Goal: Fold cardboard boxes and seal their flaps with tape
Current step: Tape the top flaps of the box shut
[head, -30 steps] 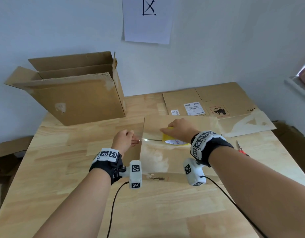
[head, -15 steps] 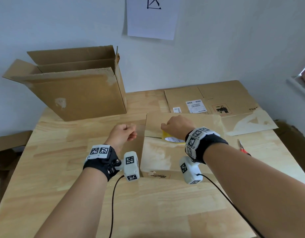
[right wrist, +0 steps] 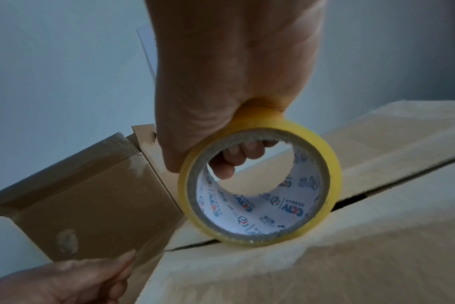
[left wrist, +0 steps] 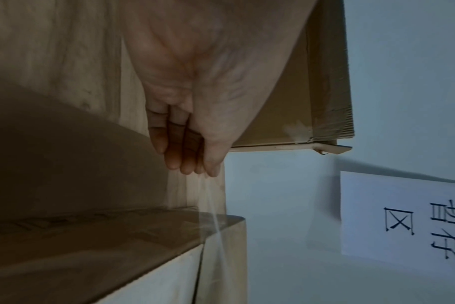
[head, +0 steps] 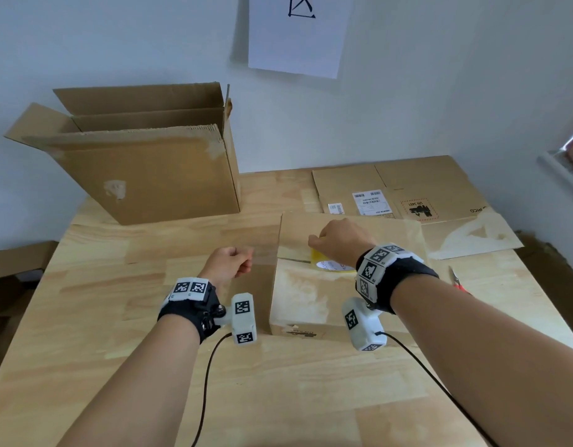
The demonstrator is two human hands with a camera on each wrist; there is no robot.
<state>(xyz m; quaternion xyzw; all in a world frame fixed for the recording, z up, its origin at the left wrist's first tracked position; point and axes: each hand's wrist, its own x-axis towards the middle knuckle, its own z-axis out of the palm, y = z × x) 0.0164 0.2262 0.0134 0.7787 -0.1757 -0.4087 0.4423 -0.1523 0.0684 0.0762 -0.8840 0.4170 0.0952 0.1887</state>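
Observation:
A closed cardboard box (head: 311, 298) sits in the middle of the table, its two top flaps meeting at a seam (right wrist: 351, 200). My right hand (head: 338, 241) grips a yellow tape roll (right wrist: 260, 185), fingers through its core, and the roll rests on the seam. A clear strip of tape (left wrist: 210, 197) runs left from the roll past the box's left edge. My left hand (head: 228, 264) pinches the strip's free end (right wrist: 133, 257) just left of the box, level with its top.
A large open cardboard box (head: 143, 169) stands at the back left of the wooden table (head: 278, 398). Flattened cardboard (head: 401, 191) lies at the back right. Red-handled scissors (head: 457, 280) lie right of my right wrist. Cables trail from both wrist cameras.
My left hand drew the tape end leftward, away from the box, so the strip is longer. The right hand with the roll stayed on the seam.

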